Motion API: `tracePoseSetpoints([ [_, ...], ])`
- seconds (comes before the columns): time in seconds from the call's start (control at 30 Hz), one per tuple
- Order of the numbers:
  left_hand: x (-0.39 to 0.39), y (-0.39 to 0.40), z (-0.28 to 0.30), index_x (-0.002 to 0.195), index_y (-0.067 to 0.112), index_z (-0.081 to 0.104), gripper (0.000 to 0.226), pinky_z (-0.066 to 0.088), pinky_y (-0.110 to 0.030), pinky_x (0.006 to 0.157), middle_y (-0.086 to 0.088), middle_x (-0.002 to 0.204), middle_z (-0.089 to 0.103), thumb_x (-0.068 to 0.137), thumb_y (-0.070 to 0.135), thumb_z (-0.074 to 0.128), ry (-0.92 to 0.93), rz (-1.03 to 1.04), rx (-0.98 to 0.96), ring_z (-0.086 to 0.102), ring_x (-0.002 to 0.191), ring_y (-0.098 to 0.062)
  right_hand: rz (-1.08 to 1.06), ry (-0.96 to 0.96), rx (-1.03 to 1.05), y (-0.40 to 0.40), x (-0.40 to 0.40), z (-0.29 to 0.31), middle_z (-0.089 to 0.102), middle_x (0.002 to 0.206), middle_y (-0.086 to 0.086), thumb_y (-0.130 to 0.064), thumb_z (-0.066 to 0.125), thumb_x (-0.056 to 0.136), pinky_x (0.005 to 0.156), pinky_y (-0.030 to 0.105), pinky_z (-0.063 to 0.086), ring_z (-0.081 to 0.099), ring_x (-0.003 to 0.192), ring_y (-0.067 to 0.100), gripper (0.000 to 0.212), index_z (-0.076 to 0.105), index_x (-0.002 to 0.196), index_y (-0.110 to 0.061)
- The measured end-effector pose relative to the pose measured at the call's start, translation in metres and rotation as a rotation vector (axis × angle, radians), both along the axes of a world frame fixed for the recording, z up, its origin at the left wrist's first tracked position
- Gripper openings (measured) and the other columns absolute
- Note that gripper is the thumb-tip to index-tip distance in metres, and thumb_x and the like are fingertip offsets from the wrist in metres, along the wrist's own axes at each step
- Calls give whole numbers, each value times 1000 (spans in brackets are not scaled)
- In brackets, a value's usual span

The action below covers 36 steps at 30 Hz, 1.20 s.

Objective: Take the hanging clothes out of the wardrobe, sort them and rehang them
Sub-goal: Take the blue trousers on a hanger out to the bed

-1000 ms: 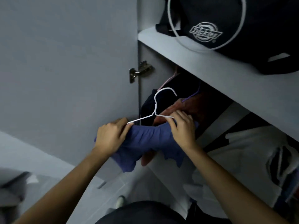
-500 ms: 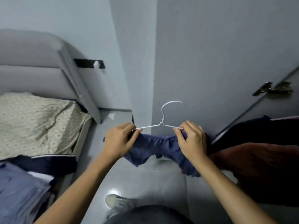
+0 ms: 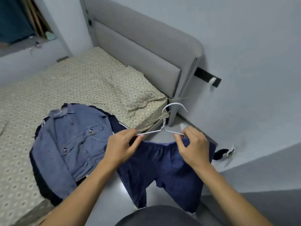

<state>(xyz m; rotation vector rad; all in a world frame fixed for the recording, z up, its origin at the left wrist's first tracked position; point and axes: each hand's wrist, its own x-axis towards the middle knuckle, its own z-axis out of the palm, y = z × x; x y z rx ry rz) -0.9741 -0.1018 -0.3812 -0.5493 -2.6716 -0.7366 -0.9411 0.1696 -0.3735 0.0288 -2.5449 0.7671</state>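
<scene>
Head view: both hands are raised over the floor beside the bed, holding a white wire hanger [image 3: 164, 126] with a pair of dark blue shorts [image 3: 164, 170] draped from it. The left hand [image 3: 119, 148] pinches the hanger's left arm between thumb and curled fingers, and the right hand [image 3: 193, 148] pinches the right arm together with the bunched waistband of the shorts. The hook of the hanger points up and curves to the right. The legs of the shorts hang down between the two forearms, clear of the bed [image 3: 91, 79]. On the patterned sheet, near the bed's front edge and just left of the left hand, a light blue denim shirt [image 3: 71, 141] lies flat with its collar toward the headboard, small cartoon figures on its pockets. It lies on top of a darker navy garment [image 3: 116, 123] whose edge, with a white stripe, shows around it. A rumpled pillow [image 3: 135, 95] in the same pattern sits at the corner of the bed against the grey padded headboard [image 3: 143, 46]. On the floor by the wall, right of the right hand, lies a small dark sock-like item [image 3: 220, 154].
</scene>
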Motion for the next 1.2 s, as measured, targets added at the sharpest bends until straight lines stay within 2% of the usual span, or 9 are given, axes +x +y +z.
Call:
tracePoseSetpoints([
  [0.07, -1, -42, 3, 76, 21, 56, 42, 41, -38, 52, 8, 68, 52, 105, 49, 48, 11, 115, 0, 54, 64, -15, 115, -6, 13, -40, -33, -3, 44, 70, -4, -34, 66, 95, 61, 33, 29, 44, 63, 21, 38, 42, 70, -17],
  [0.13, 2, -86, 2, 75, 22, 53, 39, 41, -39, 51, 9, 67, 49, 104, 48, 49, 13, 251, -16, 54, 63, -16, 244, -19, 11, -84, -63, -5, 47, 72, -3, -36, 66, 95, 61, 37, 35, 50, 67, 24, 37, 44, 71, -17],
  [0.27, 15, -152, -1, 75, 22, 53, 38, 42, -38, 54, 7, 68, 51, 103, 47, 52, -24, 458, -22, 54, 64, -18, 480, -51, -15, -158, -107, -7, 44, 74, -9, -41, 64, 95, 61, 37, 36, 52, 69, 23, 35, 39, 76, -26],
  [0.4, 21, -201, -6, 74, 20, 51, 39, 42, -38, 54, 5, 67, 51, 102, 46, 55, -24, 660, -48, 54, 63, -20, 644, -99, 0, -226, -148, -13, 49, 72, -4, -43, 63, 95, 61, 38, 36, 51, 70, 22, 36, 48, 74, -19],
  [0.6, 18, -254, -3, 73, 19, 53, 45, 42, -41, 54, 4, 66, 52, 104, 53, 48, -58, 882, -90, 54, 61, -19, 868, -147, -20, -311, -199, -18, 48, 73, -5, -45, 63, 97, 59, 37, 36, 49, 68, 19, 37, 48, 75, -19],
  [0.77, -2, -292, -4, 73, 19, 53, 43, 43, -41, 51, 4, 63, 53, 101, 52, 51, -55, 987, -60, 52, 58, -19, 985, -192, 27, -367, -239, -20, 48, 75, -5, -47, 59, 100, 58, 40, 42, 51, 69, 19, 36, 50, 78, -21],
  [1.0, -50, -376, -30, 72, 23, 49, 41, 40, -35, 54, 6, 65, 55, 97, 56, 50, -131, 1057, 19, 53, 62, -18, 1034, -238, 95, -456, -296, -34, 49, 76, -5, -45, 58, 102, 59, 36, 37, 50, 70, 15, 34, 52, 80, -21],
  [1.1, -85, -430, -48, 69, 24, 44, 43, 35, -34, 54, 9, 61, 48, 97, 57, 49, -144, 1020, 49, 50, 60, -17, 1026, -281, 147, -501, -326, -43, 50, 78, -6, -41, 57, 103, 62, 35, 33, 48, 72, 15, 29, 53, 83, -22],
  [1.2, -122, -482, -62, 65, 29, 34, 47, 32, -33, 54, 10, 60, 44, 99, 53, 57, -195, 980, 65, 46, 60, -17, 1013, -346, 167, -544, -357, -53, 56, 83, -7, -36, 56, 104, 64, 36, 39, 53, 76, 18, 23, 59, 87, -20],
])
